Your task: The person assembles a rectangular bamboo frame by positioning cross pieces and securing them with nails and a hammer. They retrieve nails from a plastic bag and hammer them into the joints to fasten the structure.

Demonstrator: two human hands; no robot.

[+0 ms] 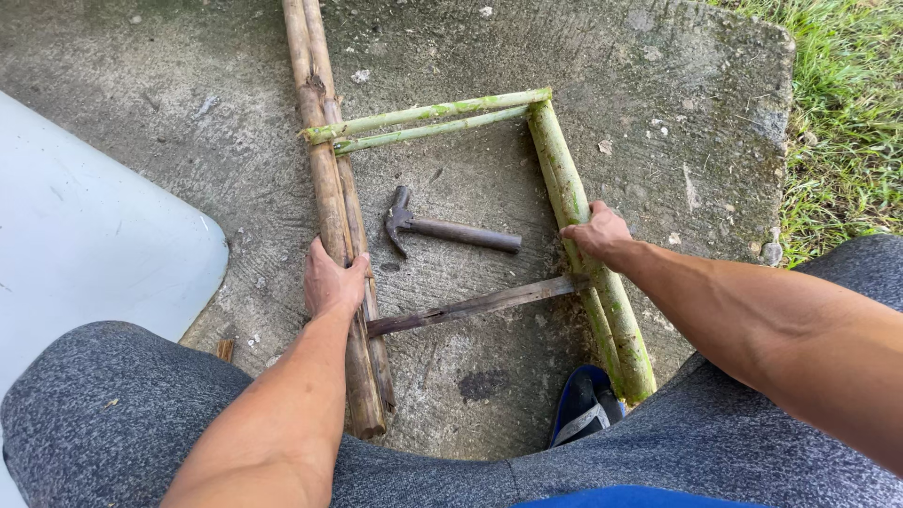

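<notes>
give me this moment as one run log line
left hand: grips brown bamboo poles | right hand: grips green bamboo pole | hammer: on concrete between poles, untouched

One head-worn camera looks steeply down, close over the concrete slab [470,56].

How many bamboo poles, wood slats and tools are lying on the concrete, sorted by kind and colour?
Brown bamboo poles: 2
Thick green bamboo pole: 1
Thin green bamboo sticks: 2
Dark wood slat: 1
Hammer: 1
Total: 7
</notes>
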